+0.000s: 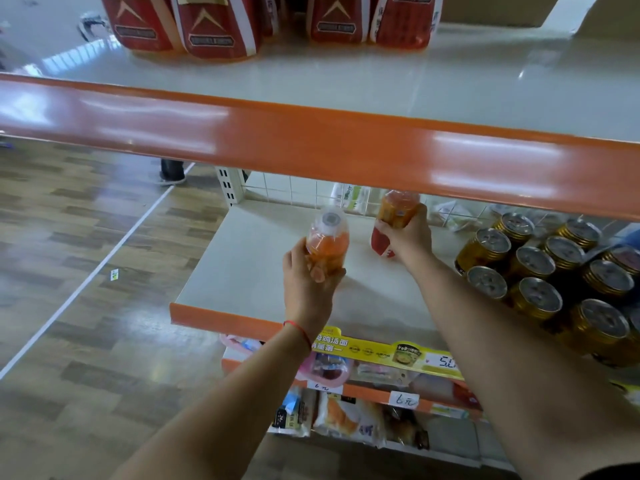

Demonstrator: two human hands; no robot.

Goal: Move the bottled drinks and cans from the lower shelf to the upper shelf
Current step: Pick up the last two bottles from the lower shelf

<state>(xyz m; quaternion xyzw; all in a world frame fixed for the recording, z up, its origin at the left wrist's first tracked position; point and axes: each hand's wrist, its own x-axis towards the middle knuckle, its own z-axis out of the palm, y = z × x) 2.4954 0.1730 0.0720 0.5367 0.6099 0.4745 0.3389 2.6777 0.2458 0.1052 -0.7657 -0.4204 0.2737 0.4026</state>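
My left hand (306,282) grips an orange drink bottle (328,242) with a white cap, lifted above the lower shelf (242,268). Further back, my right hand (408,235) grips a second orange bottle (396,207) with a red label; its top is hidden behind the orange front lip of the upper shelf (346,143). Several gold cans (533,268) stand packed together on the right part of the lower shelf. At the back of the upper shelf stand several bottles with red labels (214,26).
Behind the lower shelf runs a white wire grid (277,188) with packets beyond it. Shelves below hold snack packs (346,417) and price tags. Wooden floor (86,237) lies to the left, where a person's foot (172,173) shows.
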